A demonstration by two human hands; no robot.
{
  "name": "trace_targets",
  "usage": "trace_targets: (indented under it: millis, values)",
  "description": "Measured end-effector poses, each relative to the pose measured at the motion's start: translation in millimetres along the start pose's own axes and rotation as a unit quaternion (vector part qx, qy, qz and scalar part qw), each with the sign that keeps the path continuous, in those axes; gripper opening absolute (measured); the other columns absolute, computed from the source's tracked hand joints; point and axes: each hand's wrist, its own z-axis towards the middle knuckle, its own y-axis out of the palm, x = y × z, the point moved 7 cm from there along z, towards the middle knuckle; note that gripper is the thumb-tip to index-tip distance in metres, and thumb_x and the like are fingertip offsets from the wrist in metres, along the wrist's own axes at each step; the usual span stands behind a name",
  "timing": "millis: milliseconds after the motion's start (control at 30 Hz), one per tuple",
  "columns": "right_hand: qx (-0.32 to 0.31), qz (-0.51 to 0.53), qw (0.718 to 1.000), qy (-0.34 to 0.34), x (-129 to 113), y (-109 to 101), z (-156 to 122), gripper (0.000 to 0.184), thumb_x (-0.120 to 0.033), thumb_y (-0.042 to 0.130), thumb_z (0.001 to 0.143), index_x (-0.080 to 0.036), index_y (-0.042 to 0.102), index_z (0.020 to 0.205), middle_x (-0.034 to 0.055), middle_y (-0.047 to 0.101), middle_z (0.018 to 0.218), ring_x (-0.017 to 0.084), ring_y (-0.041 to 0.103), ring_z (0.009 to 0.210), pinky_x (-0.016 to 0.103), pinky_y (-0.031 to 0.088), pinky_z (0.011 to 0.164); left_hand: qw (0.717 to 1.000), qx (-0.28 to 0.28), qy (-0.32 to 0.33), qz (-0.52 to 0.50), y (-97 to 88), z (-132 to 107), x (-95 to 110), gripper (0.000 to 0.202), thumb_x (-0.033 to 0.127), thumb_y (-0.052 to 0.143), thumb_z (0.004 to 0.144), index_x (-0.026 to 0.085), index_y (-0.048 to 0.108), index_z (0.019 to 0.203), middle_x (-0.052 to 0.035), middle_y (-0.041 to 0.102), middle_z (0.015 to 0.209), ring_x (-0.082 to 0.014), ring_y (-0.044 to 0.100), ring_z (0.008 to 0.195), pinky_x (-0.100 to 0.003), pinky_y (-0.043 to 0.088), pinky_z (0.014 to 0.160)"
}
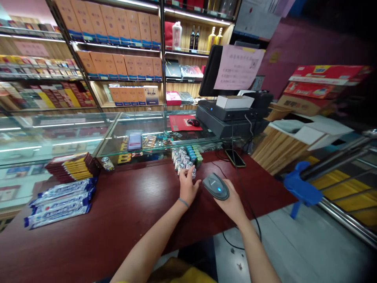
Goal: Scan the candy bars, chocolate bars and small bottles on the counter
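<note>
On the dark red counter (123,212) my right hand (232,204) is closed around a grey handheld barcode scanner (216,186) with a blue light on top; its black cable runs off the counter's front edge. Just left of it, my left hand (187,184) reaches forward and its fingers pinch one small clear jar (193,171) at the near end of a cluster of several small jars (184,157), some with green and blue lids.
A black phone (235,158) lies right of the jars. Blue-wrapped packs (60,202) and a dark carton stack (72,166) sit at the left. Behind are a glass display case (88,133), a cash register with monitor (232,114), shelves of boxes and bottles. A blue stool (302,190) stands at the right.
</note>
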Motion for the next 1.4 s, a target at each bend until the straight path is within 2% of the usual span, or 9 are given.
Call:
trace_targets:
  millis: [200,367,467,567,667,800,1000,1167,1400]
  values:
    - [-0.003,-0.005,1.000,0.000,1,-1,-1,0.038,-0.024,0.063,0.080,-0.022,0.055,0.117,0.0088,0.059,0.115,0.025,0.064,0.107,0.035,0.053,0.090,1.000,-0.006,0.013,-0.008,6.0,-2,1,0.055,0.009,0.067,0.079,0.023,0.056,0.130,-0.0137,0.045,0.120,-0.0304,0.050,0.116,-0.052,0.044,0.102]
    - [0.010,-0.022,1.000,-0.001,-1,-1,0,0.037,-0.026,0.064,0.079,-0.022,0.055,0.115,0.0084,0.060,0.115,0.025,0.064,0.105,0.034,0.053,0.087,0.998,-0.012,0.027,-0.053,-13.8,-2,3,0.040,0.015,0.063,0.087,0.023,0.056,0.125,-0.0122,0.048,0.120,-0.0264,0.052,0.115,-0.048,0.045,0.103]
    - [0.012,-0.018,1.000,0.000,-7,5,1,0.037,-0.026,0.064,0.079,-0.023,0.054,0.114,0.0071,0.060,0.112,0.024,0.065,0.102,0.033,0.053,0.085,0.996,-0.008,0.019,-0.085,-43.8,0,-4,0.038,0.022,0.066,0.088,0.024,0.056,0.124,-0.0116,0.050,0.122,-0.0258,0.052,0.118,-0.046,0.046,0.103]
    - [-0.004,-0.011,1.000,0.002,-18,17,5,0.037,-0.026,0.064,0.079,-0.023,0.054,0.114,0.0070,0.060,0.111,0.024,0.066,0.099,0.033,0.053,0.085,0.981,0.002,-0.050,-0.185,-83.0,6,-27,0.048,0.028,0.070,0.085,0.026,0.050,0.129,-0.0107,0.052,0.125,-0.0240,0.057,0.115,-0.041,0.052,0.094]
    - [-0.019,-0.003,1.000,-0.004,-32,34,10,0.036,-0.026,0.063,0.079,-0.022,0.055,0.114,0.0078,0.060,0.113,0.025,0.066,0.099,0.035,0.052,0.088,0.937,0.008,-0.157,-0.311,-123.7,9,-62,0.061,0.032,0.073,0.082,0.027,0.042,0.134,-0.0080,0.057,0.121,-0.0195,0.064,0.102,-0.034,0.056,0.083]
    - [-0.055,0.014,0.998,-0.028,-53,66,18,0.038,-0.025,0.062,0.080,-0.023,0.055,0.117,0.0087,0.060,0.117,0.025,0.066,0.099,0.034,0.054,0.086,0.874,-0.028,-0.277,-0.399,-171.6,4,-100,0.058,0.036,0.079,0.078,0.024,0.052,0.128,-0.0078,0.064,0.118,-0.0175,0.066,0.094,-0.028,0.055,0.076]
    - [-0.152,0.022,0.983,-0.102,-92,125,17,0.038,-0.023,0.061,0.079,-0.024,0.052,0.116,0.0079,0.059,0.117,0.023,0.069,0.093,0.031,0.054,0.076,0.816,0.013,-0.329,-0.475,-222.2,-6,-134,0.056,0.034,0.081,0.077,0.019,0.063,0.128,-0.0091,0.071,0.113,-0.0156,0.068,0.089,-0.027,0.054,0.078]
    - [-0.220,-0.016,0.963,-0.156,-119,156,8,0.041,-0.022,0.060,0.079,-0.025,0.049,0.118,0.0081,0.057,0.122,0.024,0.070,0.092,0.031,0.053,0.071,0.807,0.044,-0.332,-0.487,-233.0,-6,-146,0.057,0.032,0.082,0.076,0.019,0.064,0.129,-0.0085,0.072,0.111,-0.0143,0.069,0.085,-0.025,0.054,0.075]
    - [-0.246,-0.018,0.956,-0.158,-129,166,7,0.036,-0.019,0.059,0.079,-0.025,0.050,0.114,0.0068,0.057,0.117,0.024,0.068,0.091,0.032,0.053,0.072,0.798,0.085,-0.322,-0.502,-232.8,-2,-153,0.047,0.032,0.083,0.074,0.018,0.069,0.116,-0.0108,0.070,0.119,-0.0209,0.068,0.103,-0.031,0.054,0.086]
